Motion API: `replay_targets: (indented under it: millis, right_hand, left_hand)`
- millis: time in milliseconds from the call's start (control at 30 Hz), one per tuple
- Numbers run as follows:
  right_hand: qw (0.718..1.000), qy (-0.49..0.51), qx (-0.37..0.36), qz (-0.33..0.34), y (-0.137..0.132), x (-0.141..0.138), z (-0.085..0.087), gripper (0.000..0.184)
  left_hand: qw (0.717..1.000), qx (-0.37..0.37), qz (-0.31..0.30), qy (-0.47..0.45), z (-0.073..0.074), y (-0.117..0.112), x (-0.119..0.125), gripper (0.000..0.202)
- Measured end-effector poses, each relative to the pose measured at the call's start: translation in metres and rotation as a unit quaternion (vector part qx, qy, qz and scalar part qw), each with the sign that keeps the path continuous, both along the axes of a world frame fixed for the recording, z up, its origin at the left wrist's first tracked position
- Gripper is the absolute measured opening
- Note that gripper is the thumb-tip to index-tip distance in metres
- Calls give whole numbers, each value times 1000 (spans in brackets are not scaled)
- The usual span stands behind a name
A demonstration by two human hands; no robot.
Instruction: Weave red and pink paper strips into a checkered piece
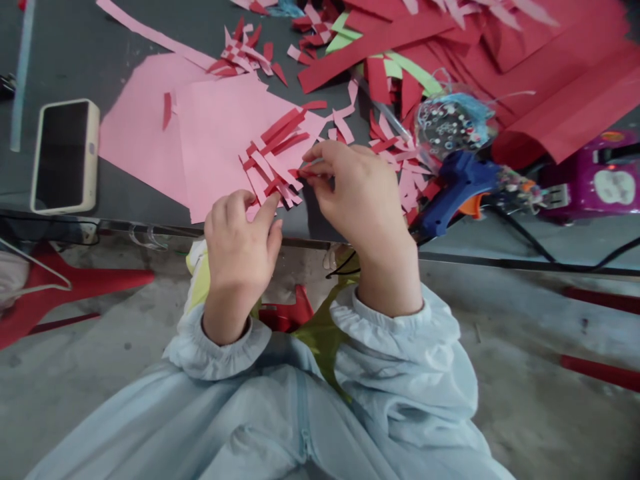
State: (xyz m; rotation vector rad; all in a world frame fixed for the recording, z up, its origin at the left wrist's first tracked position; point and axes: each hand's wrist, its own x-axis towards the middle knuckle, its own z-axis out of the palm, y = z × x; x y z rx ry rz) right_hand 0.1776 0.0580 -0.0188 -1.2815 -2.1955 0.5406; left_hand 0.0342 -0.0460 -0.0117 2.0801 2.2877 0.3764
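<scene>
Near the table's front edge lies a small weave of pink and red paper strips (273, 163), its loose ends sticking out on several sides. My left hand (237, 237) holds its near edge, fingertips on the strips and thumb lower down. At its right side my right hand (357, 190) is closed, thumb and forefinger pinching a red paper strip (297, 172) that reaches into the weave. Under the weave is a pink paper sheet (217, 127). The fingertips partly hide where the strips cross.
A phone (65, 157) lies at the left. Woven pieces (243, 50), red paper sheets (540, 67) and a bag of beads (453, 123) are farther back. At the right are a blue glue gun (457, 187), a purple device (590, 177) and a black cable (525, 233).
</scene>
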Motion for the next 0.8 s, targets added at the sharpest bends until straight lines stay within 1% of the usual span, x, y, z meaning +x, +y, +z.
replay_targets:
  millis: [167,300,500,633,700,800]
  right_hand:
    - [1000,-14,-11,-4,-1,-3,3,27]
    - [999,-31,-22,5,-1,-6,4,27]
    - [1000,-10,-8,15,1,-5,1,27]
    - [1000,-19,-15,16,2,-4,2,29]
    - [1000,-18,-4,19,1,-3,5,31]
    - [999,-6,34,7,-1,-2,14,33]
  left_hand:
    - [1000,0,1,8,0,0,0,41]
    - [1000,-5,-3,19,1,0,0,38]
    - [1000,-15,3,17,2,1,1,41]
    - [1000,-19,5,19,3,1,1,44]
    - [1000,-21,6,23,3,1,1,45]
    - [999,-17,6,28,3,1,1,46]
